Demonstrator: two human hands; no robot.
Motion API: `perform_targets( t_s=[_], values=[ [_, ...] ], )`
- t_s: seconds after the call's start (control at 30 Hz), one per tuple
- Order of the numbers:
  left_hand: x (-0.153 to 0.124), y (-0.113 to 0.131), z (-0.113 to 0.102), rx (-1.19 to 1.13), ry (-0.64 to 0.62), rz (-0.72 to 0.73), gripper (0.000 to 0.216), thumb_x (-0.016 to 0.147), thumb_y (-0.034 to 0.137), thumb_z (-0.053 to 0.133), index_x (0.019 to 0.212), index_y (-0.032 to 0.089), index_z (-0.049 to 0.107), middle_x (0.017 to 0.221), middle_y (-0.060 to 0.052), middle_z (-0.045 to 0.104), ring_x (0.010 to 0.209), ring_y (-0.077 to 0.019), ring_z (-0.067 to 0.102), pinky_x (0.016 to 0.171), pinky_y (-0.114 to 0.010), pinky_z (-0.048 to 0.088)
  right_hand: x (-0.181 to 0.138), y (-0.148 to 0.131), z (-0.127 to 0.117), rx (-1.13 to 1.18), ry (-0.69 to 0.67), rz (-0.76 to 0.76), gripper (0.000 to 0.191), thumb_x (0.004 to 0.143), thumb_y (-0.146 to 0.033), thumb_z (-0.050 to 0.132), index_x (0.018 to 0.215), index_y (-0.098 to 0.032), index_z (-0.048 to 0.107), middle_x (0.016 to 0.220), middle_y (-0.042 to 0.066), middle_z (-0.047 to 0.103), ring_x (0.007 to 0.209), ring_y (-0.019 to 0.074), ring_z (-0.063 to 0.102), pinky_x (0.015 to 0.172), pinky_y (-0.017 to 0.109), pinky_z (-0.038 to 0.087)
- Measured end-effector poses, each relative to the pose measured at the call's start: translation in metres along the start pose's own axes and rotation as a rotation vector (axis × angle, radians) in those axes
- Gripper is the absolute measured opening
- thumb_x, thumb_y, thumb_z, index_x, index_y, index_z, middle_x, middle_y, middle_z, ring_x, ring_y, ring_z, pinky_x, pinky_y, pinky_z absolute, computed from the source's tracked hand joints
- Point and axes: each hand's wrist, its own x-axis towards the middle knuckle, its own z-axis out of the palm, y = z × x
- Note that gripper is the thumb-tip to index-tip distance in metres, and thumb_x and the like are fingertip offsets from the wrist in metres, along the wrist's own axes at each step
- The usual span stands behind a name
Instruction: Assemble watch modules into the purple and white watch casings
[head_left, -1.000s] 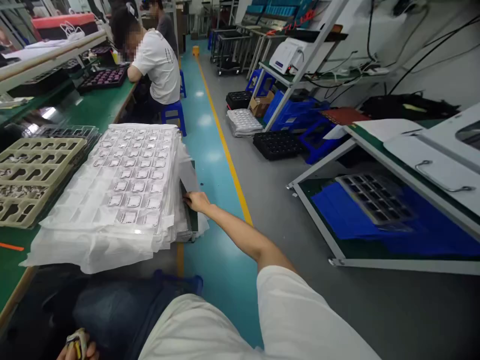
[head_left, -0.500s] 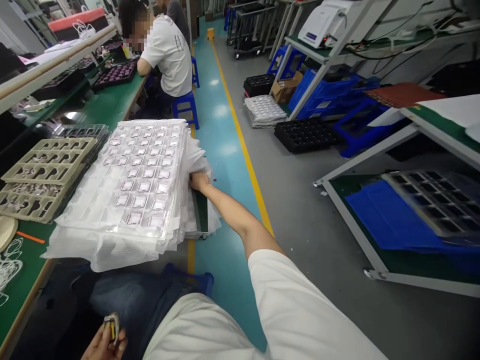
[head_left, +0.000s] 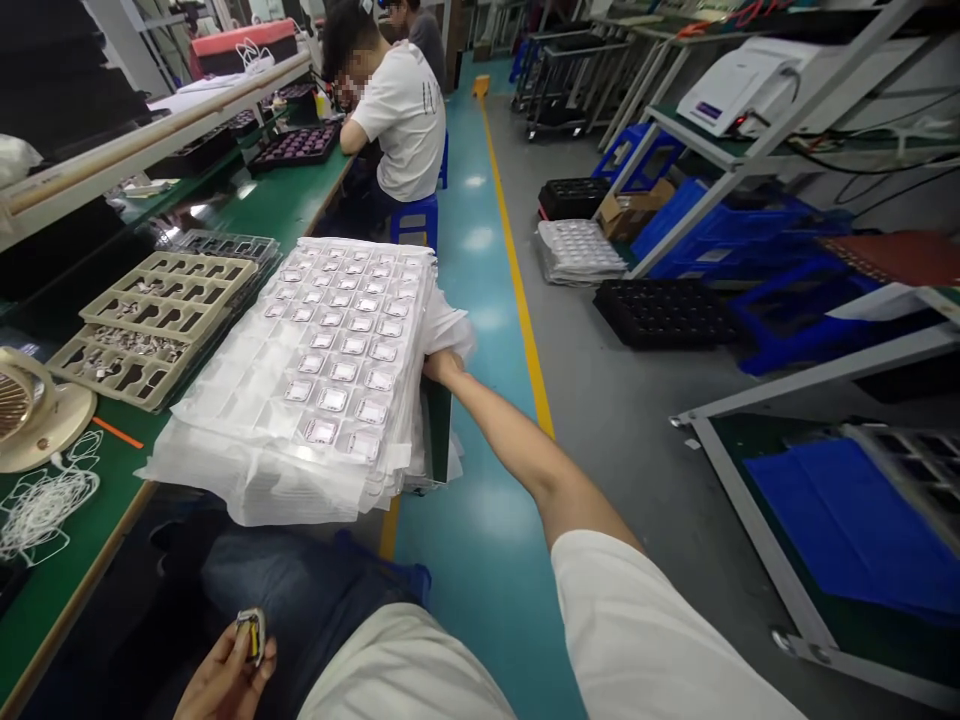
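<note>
Low at the left, my left hand (head_left: 225, 670) pinches a small rounded device case (head_left: 253, 632) with a yellow part inside. My right arm reaches forward to a tall stack of clear plastic trays (head_left: 352, 350) interleaved with thin white sheets. At the stack's right side is my right hand (head_left: 444, 367), touching the trays or the white sheets (head_left: 454, 325) there; its fingers are hidden behind them. Small clear, pink-edged pieces sit in many pockets of the top tray, while several pockets at its left hold none.
Beige trays of small metal parts (head_left: 150, 320) lie left of the stack on the green bench (head_left: 127, 440). A fan (head_left: 45, 410) and a coiled white cable (head_left: 49, 500) are nearer. Ahead, a co-worker (head_left: 409, 120) sits at the bench. Black trays (head_left: 660, 310) and metal racks stand at right.
The view has swung left, so the bench and stack appear farther right. My right hand stays by the stack's side, and my left hand still holds the device case, slightly higher in view.
</note>
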Motion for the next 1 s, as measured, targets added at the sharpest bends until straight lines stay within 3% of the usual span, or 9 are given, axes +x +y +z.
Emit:
perform_targets(
  t_s=[0.13,0.23,0.33,0.43,0.57,0.7,0.8,0.87,1.0],
  values=[
    [-0.002,0.007,0.010,0.009,-0.051,0.043,0.049,0.054,0.036,0.103,0.094,0.016,0.082,0.105,-0.012,0.082,0.077,-0.0231,0.075,0.062,-0.028,0.063,-0.008,-0.001,-0.002,-0.032,0.014,0.029,0.035,0.105,-0.038,0.066,0.132,-0.016,0.065,0.135,0.011,0.064,0.116,0.0250,0.067,0.100,0.044,0.058],
    [-0.009,0.014,0.020,0.006,-0.063,0.066,0.057,0.058,0.036,0.101,0.108,0.017,0.082,0.112,-0.015,0.082,0.078,-0.0231,0.075,0.059,-0.026,0.061,-0.017,-0.001,-0.007,-0.049,0.012,0.040,0.036,0.105,-0.038,0.065,0.133,-0.016,0.065,0.136,0.011,0.064,0.117,0.0255,0.067,0.101,0.046,0.057],
    [-0.015,0.021,0.027,0.023,-0.095,0.074,0.061,0.063,0.036,0.100,0.118,0.016,0.080,0.117,-0.017,0.080,0.080,-0.0214,0.074,0.061,-0.024,0.061,-0.031,0.000,-0.015,-0.059,-0.013,0.056,0.038,0.103,-0.040,0.069,0.134,-0.018,0.064,0.135,0.011,0.065,0.117,0.0263,0.067,0.099,0.049,0.059],
    [-0.020,0.026,0.032,0.027,-0.139,0.067,0.054,0.067,0.036,0.098,0.114,0.015,0.081,0.118,-0.017,0.080,0.085,-0.0225,0.074,0.067,-0.025,0.062,-0.055,0.005,-0.025,-0.062,-0.060,0.076,0.037,0.104,-0.040,0.068,0.131,-0.017,0.065,0.133,0.011,0.066,0.115,0.0256,0.068,0.099,0.048,0.059],
    [-0.026,0.027,0.041,0.071,-0.216,0.091,0.046,0.071,0.042,0.095,0.108,0.016,0.083,0.111,-0.015,0.081,0.075,-0.0179,0.070,0.068,-0.025,0.060,-0.125,0.018,-0.049,-0.058,-0.096,0.089,0.031,0.104,-0.038,0.068,0.125,-0.015,0.068,0.125,0.010,0.069,0.111,0.0241,0.069,0.097,0.046,0.059],
    [-0.038,0.019,0.055,0.239,-0.342,0.121,0.047,0.078,0.049,0.089,0.110,0.016,0.083,0.090,-0.012,0.081,0.065,-0.0168,0.067,0.070,-0.028,0.059,-0.240,0.015,-0.070,0.025,-0.109,-0.019,0.020,0.102,-0.026,0.064,0.118,-0.018,0.073,0.113,0.010,0.076,0.104,0.0263,0.072,0.090,0.039,0.058],
    [-0.053,0.012,0.065,0.314,-0.473,0.124,0.045,0.078,0.053,0.088,0.104,0.017,0.085,0.116,-0.018,0.079,0.066,-0.0197,0.070,0.064,-0.032,0.059,-0.322,-0.017,-0.062,0.184,-0.218,-0.284,0.015,0.097,-0.024,0.068,0.109,-0.029,0.076,0.111,-0.001,0.079,0.100,0.0188,0.074,0.084,0.025,0.056],
    [-0.062,0.013,0.067,0.303,-0.570,0.108,0.043,0.078,0.055,0.087,0.099,0.018,0.085,0.135,-0.020,0.071,0.068,-0.0217,0.072,0.059,-0.034,0.059,-0.356,-0.053,-0.044,0.415,-0.315,-0.521,0.016,0.099,-0.025,0.064,0.106,-0.028,0.078,0.106,-0.001,0.080,0.095,0.0180,0.075,0.079,0.025,0.055],
    [-0.070,0.035,0.045,0.267,-0.539,0.178,0.033,0.086,0.047,0.083,0.102,0.019,0.084,0.114,-0.015,0.074,0.074,-0.0220,0.071,0.062,-0.032,0.059,-0.373,-0.133,-0.001,0.742,-0.411,-0.722,0.016,0.098,-0.031,0.066,0.099,-0.023,0.080,0.091,0.002,0.079,0.077,0.0157,0.070,0.069,0.025,0.050]
  ],
)
